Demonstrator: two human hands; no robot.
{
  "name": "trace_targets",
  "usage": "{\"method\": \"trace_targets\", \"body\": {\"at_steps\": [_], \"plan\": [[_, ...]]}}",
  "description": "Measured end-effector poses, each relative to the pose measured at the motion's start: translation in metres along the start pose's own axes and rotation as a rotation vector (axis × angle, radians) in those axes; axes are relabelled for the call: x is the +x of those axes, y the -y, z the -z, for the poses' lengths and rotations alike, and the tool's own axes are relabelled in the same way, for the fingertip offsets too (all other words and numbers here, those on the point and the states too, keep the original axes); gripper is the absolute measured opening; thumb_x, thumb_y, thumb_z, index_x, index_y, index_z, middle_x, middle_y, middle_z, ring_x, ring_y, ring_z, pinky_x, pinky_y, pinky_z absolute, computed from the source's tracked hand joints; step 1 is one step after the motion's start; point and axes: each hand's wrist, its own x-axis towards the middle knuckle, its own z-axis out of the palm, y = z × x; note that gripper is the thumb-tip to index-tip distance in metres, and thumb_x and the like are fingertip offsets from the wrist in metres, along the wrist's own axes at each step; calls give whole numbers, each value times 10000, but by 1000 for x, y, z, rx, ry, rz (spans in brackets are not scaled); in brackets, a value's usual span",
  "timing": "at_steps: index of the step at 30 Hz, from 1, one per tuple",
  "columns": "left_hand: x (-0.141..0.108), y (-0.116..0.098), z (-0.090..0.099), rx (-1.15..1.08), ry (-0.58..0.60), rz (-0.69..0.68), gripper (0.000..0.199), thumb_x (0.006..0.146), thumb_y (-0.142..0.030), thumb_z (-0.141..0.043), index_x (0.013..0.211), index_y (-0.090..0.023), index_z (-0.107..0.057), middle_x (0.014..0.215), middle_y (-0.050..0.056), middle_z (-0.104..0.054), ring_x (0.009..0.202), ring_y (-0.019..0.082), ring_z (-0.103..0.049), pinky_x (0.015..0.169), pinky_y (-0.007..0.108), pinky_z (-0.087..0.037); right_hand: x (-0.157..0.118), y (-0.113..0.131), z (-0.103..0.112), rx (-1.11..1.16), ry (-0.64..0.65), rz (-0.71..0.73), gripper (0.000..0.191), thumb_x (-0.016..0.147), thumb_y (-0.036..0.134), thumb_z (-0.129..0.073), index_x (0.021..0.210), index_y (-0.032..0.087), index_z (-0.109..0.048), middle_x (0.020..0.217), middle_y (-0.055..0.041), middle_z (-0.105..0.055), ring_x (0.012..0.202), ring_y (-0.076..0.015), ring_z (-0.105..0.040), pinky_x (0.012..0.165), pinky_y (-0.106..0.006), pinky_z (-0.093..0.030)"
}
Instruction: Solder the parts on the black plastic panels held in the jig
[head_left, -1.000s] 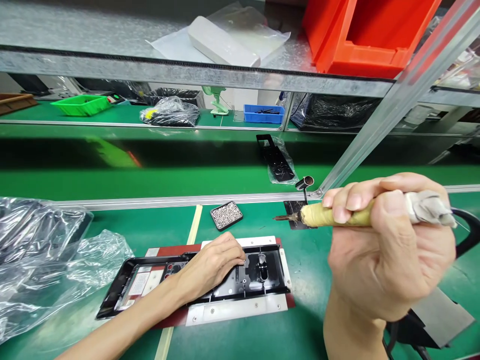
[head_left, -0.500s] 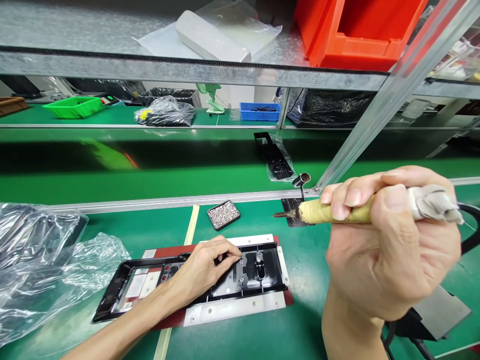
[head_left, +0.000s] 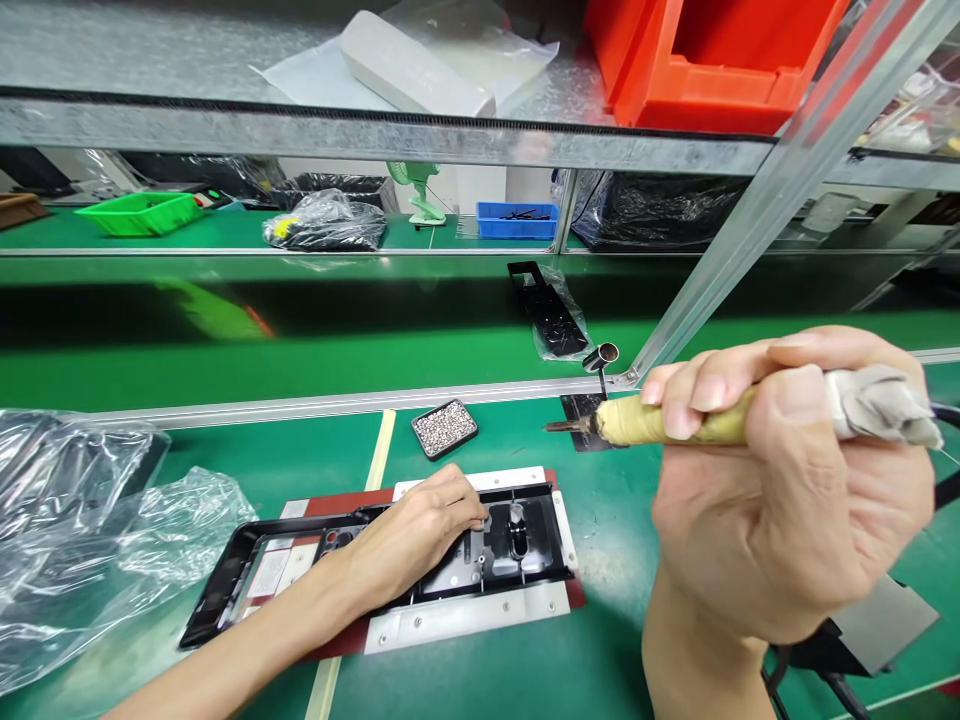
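My right hand (head_left: pixel 780 480) is closed around the tape-wrapped handle of a soldering iron (head_left: pixel 675 420), its bare metal tip pointing left above the bench. Lower down, my left hand (head_left: pixel 435 505) reaches over a black plastic panel (head_left: pixel 536 535), fingertips pinched together at its surface. Whatever those fingers hold, if anything, is too small to see. The panel lies in a red fixture with metal strips (head_left: pixel 465 612). Behind it sits a small black tray of tiny silvery metal parts (head_left: pixel 444 428).
Clear plastic bags (head_left: pixel 112 540) cover the bench's left side. An iron holder (head_left: pixel 600 358) stands beyond the soldering tip, near a slanted metal post (head_left: pixel 720 240). A metal shelf (head_left: pixel 225 125) crosses above, carrying a red bin (head_left: pixel 720 90). Another black panel (head_left: pixel 551 315) lies farther back.
My left fingers have closed down further against the panel, the gap between them no longer showing. The soldering iron stays almost in place in my right hand. The view shifts slightly.
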Motion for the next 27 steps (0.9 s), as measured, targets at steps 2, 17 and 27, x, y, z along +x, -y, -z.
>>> {"method": "trace_targets", "body": {"at_steps": [2,17,27], "plan": [[1,-1,1,29,29,1,278,1056,-168,-426,1038,-177,-704,1014,60,-677,954,185,-559,777,308,-510,0,1,0,-3,-3,-3,191,945,92,-509,920,201,-663,708,-3,-560,568,-142,-531,508,-339,-517],[-21,8,-11,128,-52,-98,311,1024,-90,-454,1280,-186,-604,1178,95,-659,1052,202,-561,847,334,-557,-11,2,1,63,97,-120,157,957,95,-524,1012,201,-625,758,6,-573,646,-134,-585,568,-323,-545],[-19,2,-12,217,-123,-190,338,996,-49,-453,1289,-124,-603,1124,125,-678,1024,231,-584,835,363,-570,-17,0,-3,56,195,-153,170,927,105,-544,1037,211,-619,704,23,-529,578,-126,-535,524,-319,-508]]}}
